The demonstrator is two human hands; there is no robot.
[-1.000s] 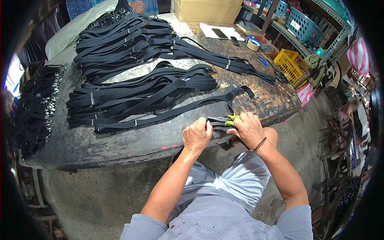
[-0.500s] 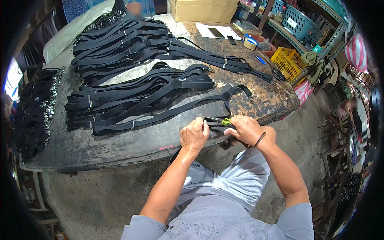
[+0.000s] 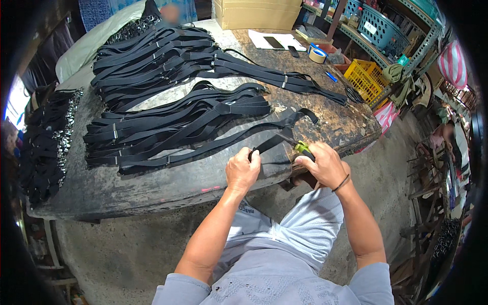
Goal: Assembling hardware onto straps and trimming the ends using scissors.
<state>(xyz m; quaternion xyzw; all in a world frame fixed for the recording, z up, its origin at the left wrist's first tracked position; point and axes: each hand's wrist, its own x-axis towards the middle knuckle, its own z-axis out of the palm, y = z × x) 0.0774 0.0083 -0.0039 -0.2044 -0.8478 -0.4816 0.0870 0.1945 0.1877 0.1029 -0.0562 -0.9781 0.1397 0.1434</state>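
My left hand [image 3: 243, 169] is closed at the table's near edge, pinching a black elastic suspender strap [image 3: 268, 144] between thumb and fingers. That strap runs from my fist up toward the Y-shaped joint [image 3: 290, 119] of the suspenders, whose long strap [image 3: 218, 144] lies to the left across the table. Just right of it, my right hand [image 3: 325, 165] is wrapped round the yellow-green handles of what look like scissors [image 3: 302, 148]. Their dark blades point up and left, close to the strap; whether they touch it I cannot tell.
Beyond my hands lie a bundle of black suspenders [image 3: 178, 118] and a larger pile [image 3: 152, 63]. More straps with metal clips [image 3: 48, 140] hang at the left edge. Tape rolls [image 3: 317, 54], a blue pen [image 3: 331, 77] and a cardboard box [image 3: 256, 12] are at the far right.
The scissors have drawn away from my left fingers, moving right and upward, with their blades now tilted up. A length of strap now shows between my hands. My left hand moved slightly left.
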